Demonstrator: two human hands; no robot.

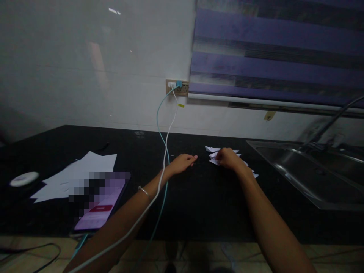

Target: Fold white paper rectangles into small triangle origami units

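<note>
Several white folded paper boats (214, 155) with pointed ends lie in a row on the black countertop, right of the middle. My right hand (227, 158) is over this row, fingers bent down and closed on one of the boats; the hand hides the middle of the row and its own fingertips. To the left, my left hand (184, 163) hovers or rests just above the counter, fingers pressed together and pointing right. Nothing shows in it, and it is apart from the boats.
White paper sheets (93, 163) and a phone (98, 218) with a lit screen lie at left, beside a white round object (24, 179). A white cable (165, 151) and a teal cable (158, 113) run from a wall socket (184, 89) across my left arm. A steel sink (301, 182) is at right.
</note>
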